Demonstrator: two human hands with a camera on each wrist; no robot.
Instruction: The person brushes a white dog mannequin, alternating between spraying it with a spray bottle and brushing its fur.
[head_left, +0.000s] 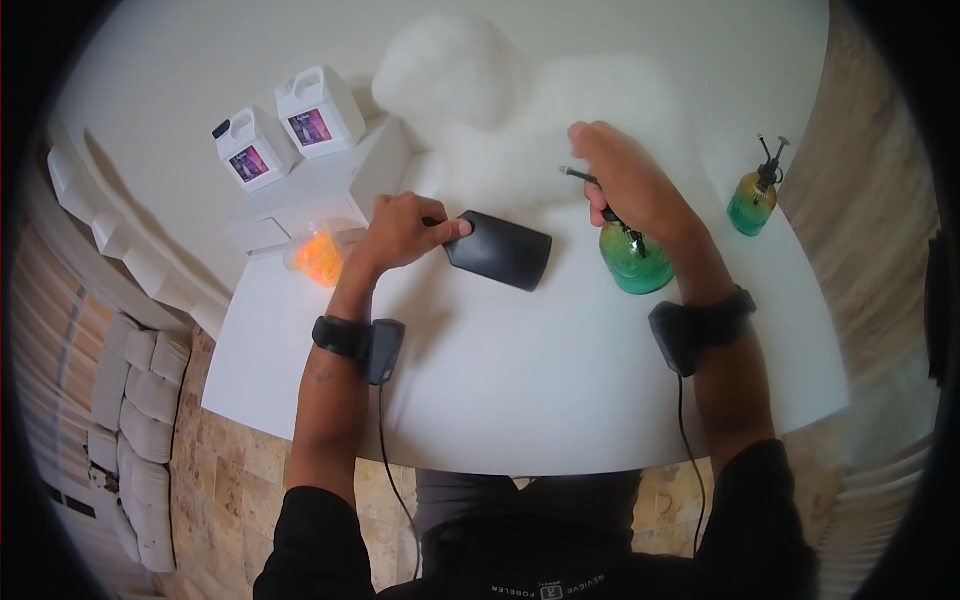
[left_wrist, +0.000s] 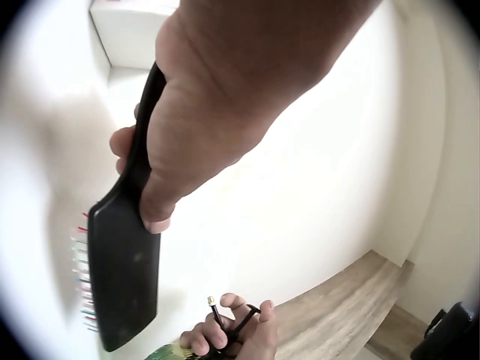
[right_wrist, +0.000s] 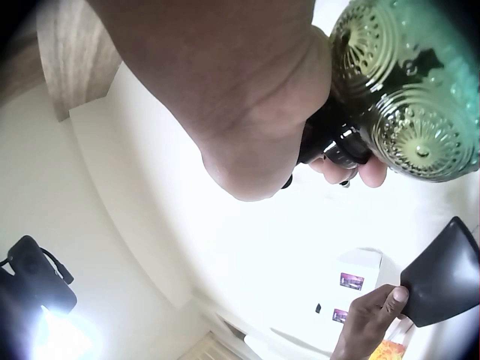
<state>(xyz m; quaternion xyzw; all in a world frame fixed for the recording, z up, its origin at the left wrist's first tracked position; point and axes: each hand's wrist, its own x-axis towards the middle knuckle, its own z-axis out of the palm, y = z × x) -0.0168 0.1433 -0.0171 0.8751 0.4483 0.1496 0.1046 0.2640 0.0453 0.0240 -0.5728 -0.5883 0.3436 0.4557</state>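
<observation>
My left hand (head_left: 402, 230) grips the handle of a black paddle hairbrush (head_left: 505, 254), its thumb along the smooth back near the handle. In the left wrist view, the brush's thin bristles (left_wrist: 84, 281) point away to the left. My right hand (head_left: 645, 188) holds a glass spray bottle (head_left: 638, 268), yellow-green above and teal below, by its black pump top, with the nozzle (head_left: 568, 171) pointing left. Embossed round patterns on the bottle (right_wrist: 420, 90) show in the right wrist view. Both things are over the white table (head_left: 480, 390).
A similar spray bottle (head_left: 750, 205) stands at the table's right side. Back left, two white jugs (head_left: 318, 112) sit on a white box (head_left: 345, 180). An orange-lit clear container (head_left: 318, 256) is beside the left wrist. A white, fluffy-looking mass (head_left: 445, 75) fills the back.
</observation>
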